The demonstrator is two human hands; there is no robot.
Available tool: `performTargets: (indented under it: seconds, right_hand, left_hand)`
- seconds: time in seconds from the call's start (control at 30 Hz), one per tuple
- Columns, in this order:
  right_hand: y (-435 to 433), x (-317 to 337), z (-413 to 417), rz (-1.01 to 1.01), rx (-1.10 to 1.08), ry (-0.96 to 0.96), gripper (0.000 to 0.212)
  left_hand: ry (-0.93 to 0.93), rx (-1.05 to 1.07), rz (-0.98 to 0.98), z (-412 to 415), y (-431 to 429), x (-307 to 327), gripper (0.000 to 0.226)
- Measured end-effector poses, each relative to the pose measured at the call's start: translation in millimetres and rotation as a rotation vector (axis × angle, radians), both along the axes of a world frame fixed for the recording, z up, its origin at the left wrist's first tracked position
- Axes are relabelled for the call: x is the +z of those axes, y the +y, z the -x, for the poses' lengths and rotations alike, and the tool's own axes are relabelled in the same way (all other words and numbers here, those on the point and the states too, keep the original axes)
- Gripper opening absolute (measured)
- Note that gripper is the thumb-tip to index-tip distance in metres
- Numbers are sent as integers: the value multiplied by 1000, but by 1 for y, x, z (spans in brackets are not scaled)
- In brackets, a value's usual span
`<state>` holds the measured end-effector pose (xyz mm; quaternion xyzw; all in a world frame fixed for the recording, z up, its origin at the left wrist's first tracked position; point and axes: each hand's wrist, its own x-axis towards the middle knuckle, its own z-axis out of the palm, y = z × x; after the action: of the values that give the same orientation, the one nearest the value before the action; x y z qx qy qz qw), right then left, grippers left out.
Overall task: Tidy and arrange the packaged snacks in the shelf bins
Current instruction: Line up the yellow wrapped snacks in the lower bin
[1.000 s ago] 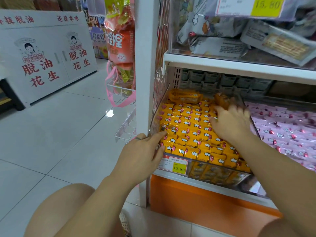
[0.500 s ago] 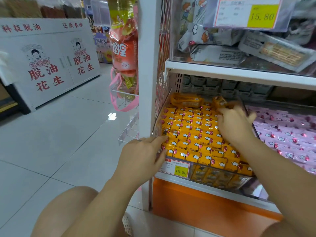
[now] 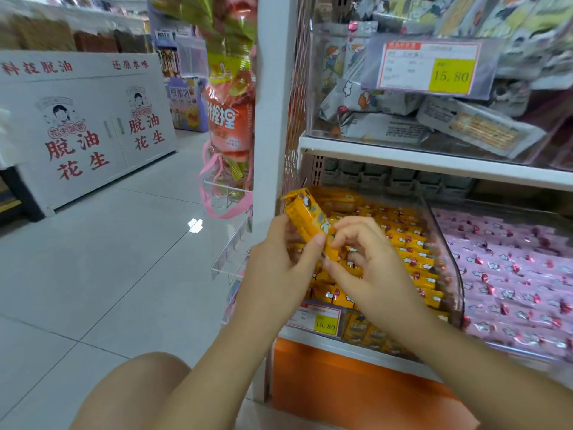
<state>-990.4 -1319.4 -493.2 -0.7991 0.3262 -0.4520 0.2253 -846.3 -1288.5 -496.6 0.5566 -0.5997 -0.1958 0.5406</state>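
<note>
A clear bin [image 3: 446,243] on the lower shelf is packed with rows of yellow snack packs [image 3: 403,243]. One yellow snack pack [image 3: 305,217] is lifted above the bin's left front, tilted with its top end up and left. My left hand [image 3: 279,274] grips its lower half between thumb and fingers. My right hand [image 3: 369,268] pinches the pack's bottom end from the right. To the right, a second bin holds pink snack packs [image 3: 511,274].
A white shelf post [image 3: 273,103] stands just left of the bin, with hanging snack bags [image 3: 229,113] on its side. A price tag [image 3: 316,318] fronts the bin. The upper shelf bin [image 3: 434,119] holds grey packs. My bare knee [image 3: 139,386] is low left.
Both hands left the bin and came together in front of it. A yellow pack that was in the bin is now held up between them. The camera has moved closer.
</note>
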Motion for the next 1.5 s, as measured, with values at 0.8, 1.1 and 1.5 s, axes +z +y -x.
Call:
performTargets:
  seconds: [0.8,1.1,1.5]
  right_hand:
    - [-190,-12,8,-268,-408,494,70]
    - [-200,-9,4,-245,-495,665,69]
    - [-84,13,36,-234,-560,521,63]
  left_hand:
    - [150,-183,-224,14,-76,-9,24]
    - [145,-146,-206,13,-72,-12,40]
    - [71,-241,-115,7,-32,-8,22]
